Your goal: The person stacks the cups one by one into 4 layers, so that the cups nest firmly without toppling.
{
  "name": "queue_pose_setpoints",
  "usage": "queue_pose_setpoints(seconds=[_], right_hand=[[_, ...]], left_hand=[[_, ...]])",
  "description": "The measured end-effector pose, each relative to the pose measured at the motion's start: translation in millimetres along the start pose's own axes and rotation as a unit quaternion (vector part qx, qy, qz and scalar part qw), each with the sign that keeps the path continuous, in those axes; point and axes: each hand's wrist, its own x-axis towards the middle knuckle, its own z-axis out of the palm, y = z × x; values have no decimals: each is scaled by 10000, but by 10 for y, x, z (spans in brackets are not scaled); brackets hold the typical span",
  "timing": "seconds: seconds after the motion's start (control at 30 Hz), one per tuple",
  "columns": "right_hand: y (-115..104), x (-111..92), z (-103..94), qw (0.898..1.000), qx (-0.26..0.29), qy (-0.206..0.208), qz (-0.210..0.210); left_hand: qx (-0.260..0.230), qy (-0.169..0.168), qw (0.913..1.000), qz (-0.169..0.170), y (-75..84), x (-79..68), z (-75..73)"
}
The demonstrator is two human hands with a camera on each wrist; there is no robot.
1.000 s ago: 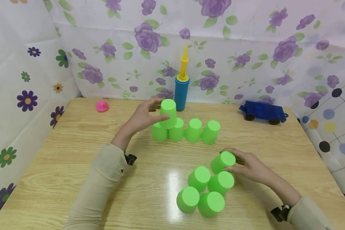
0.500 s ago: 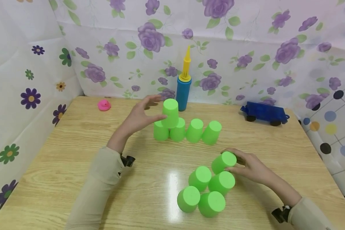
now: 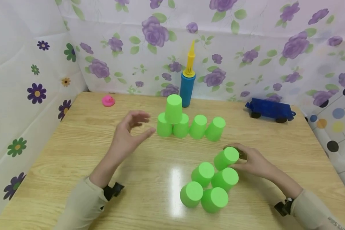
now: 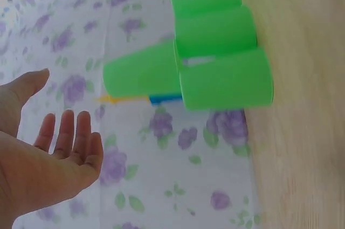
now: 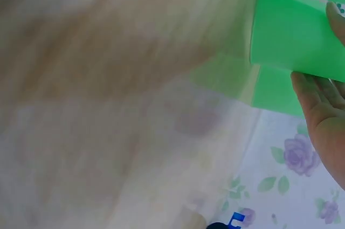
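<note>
An upside-down green cup (image 3: 173, 109) stands across the two left cups of a row (image 3: 197, 127) of several green cups. My left hand (image 3: 126, 135) is to the left of it, holding nothing, its thumb and fingers spread apart. In the left wrist view that hand (image 4: 59, 153) shows palm and fingers, with a gap between it and the stacked cup (image 4: 143, 73). My right hand (image 3: 254, 162) grips the rear cup (image 3: 226, 158) of a nearer cluster, thumb on one side and fingers on the other. Several upside-down cups (image 3: 202, 174) make up the rest of that cluster.
A blue and yellow hand pump (image 3: 187, 86) stands upright behind the row, near the flowered cloth (image 3: 109, 32). At the back left sits a pink toy duck (image 3: 108, 100). A dark blue toy wagon (image 3: 270, 110) is at the back right of the wooden table (image 3: 74, 150).
My left hand has let go of the stacked cup and drawn back to the left and toward me. The cup stays on top. My right hand keeps its grip in the same place.
</note>
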Motion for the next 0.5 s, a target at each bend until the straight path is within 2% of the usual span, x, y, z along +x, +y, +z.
queue_pose_setpoints(seconds=[0.13, 0.23, 0.37, 0.5], right_hand=[[-12, 23, -50, 9999, -58, 104, 32], [-48, 46, -101, 9998, -111, 161, 57], [-144, 94, -196, 9993, -209, 317, 61], [-298, 197, -322, 9971, -321, 688, 14]], left_hand=[[112, -837, 9964, 27, 87, -280, 217], [87, -1355, 9903, 280, 110, -495, 402], [-29, -1640, 9830, 829, 88, -692, 605], [11, -2035, 9743, 967, 53, -795, 720]])
